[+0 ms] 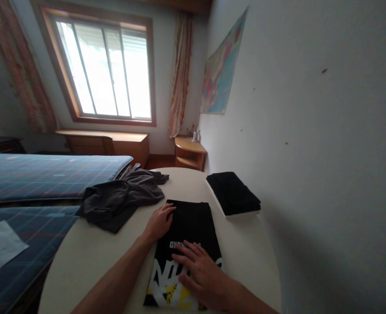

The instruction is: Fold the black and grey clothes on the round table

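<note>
A black T-shirt (193, 222) with white lettering and a yellow-and-white print lies folded into a long rectangle on the round cream table (248, 257). My left hand (161, 221) rests on its far left edge, fingers stretched over the cloth. Nearer to me, my right hand (199, 272) lies flat across the printed part with its fingers spread, covering some of the lettering. Both hands touch the shirt without gripping it. Left of it, a crumpled dark grey garment (124, 196) hangs partly over the table's edge.
Folded black clothes (234, 192) sit on a white board or tray (245, 214) at the right, close to the wall (327, 174). Plaid mattresses (49, 174) are on the left, with a paper sheet (1, 246) on the nearer one. A wooden corner shelf (189, 146) stands behind.
</note>
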Action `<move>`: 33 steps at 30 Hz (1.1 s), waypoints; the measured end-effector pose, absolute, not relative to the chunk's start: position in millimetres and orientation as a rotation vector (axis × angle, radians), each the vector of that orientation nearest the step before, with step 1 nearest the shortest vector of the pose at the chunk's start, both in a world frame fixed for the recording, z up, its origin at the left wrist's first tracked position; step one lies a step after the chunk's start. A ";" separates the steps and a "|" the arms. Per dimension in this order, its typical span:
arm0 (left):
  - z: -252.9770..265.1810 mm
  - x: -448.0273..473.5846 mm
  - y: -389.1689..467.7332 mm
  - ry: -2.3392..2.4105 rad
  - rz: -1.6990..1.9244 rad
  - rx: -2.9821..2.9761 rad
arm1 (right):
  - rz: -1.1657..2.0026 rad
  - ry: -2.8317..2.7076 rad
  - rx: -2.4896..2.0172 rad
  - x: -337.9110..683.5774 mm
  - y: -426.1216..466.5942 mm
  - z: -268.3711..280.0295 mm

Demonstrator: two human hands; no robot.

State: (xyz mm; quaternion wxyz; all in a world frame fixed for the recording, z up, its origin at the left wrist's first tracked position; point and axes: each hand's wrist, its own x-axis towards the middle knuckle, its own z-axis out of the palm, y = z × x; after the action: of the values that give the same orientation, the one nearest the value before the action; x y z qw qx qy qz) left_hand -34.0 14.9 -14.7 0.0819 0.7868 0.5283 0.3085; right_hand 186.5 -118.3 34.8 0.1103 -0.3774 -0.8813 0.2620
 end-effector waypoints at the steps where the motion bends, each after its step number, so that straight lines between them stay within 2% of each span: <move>1: -16.1 -34.8 16.8 1.674 0.959 2.308 | 0.783 -2.548 -1.117 187.9 -112.7 35.5; 4: -21.4 -37.6 22.5 1.853 1.005 2.231 | 0.685 -2.353 -1.235 194.8 -82.8 37.2; 9: -26.2 -40.5 27.1 1.862 0.947 2.248 | 0.311 -2.173 -1.662 213.7 -12.1 27.3; 17: -22.4 -39.6 29.5 1.851 0.961 2.236 | 0.142 -2.047 -1.887 225.1 33.4 0.0; 33: 3.0 -39.3 46.2 1.581 1.000 1.656 | 0.298 -1.838 -1.730 239.7 33.3 5.6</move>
State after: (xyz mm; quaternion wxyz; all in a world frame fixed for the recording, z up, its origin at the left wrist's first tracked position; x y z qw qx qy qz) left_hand -39.3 46.2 3.0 0.3161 0.6288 0.6005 0.3796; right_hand 239.7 33.3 5.6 0.2953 -0.6503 -0.6910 0.1119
